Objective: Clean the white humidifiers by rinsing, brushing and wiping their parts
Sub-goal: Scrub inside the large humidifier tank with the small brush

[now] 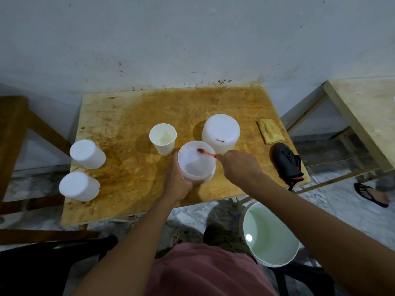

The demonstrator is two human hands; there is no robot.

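Humidifier tank (192, 167), translucent white and round, stands with its open mouth up toward you and its axis nearly upright. It is over the near middle of the counter (128, 124), close to the front edge. I cannot tell if its bottom touches the wood. Your left hand (177, 180) grips it from the left side, with the fingers curled around the lower wall.

Your right hand (239, 165) is closed around the handle of a red brush (206, 153). The long axis of the brush runs almost level, from your right hand toward the left and a little away from you. Its head is inside the tank, near the far rim.

A paper cup (163, 138) stands just beside the tank on the far left, and a large white body (221, 132) stands just behind the tank on the right. Both are very near the rim, so on these two sides there is little room. Two white covers (87, 153) stand well apart at the left edge, and between them and the tank the counter is bare and stained. A folded yellow cloth (271, 131) and a black bundle (286, 165) lie along the right edge. A bucket (270, 233) with pale liquid stands on the floor under your right forearm.
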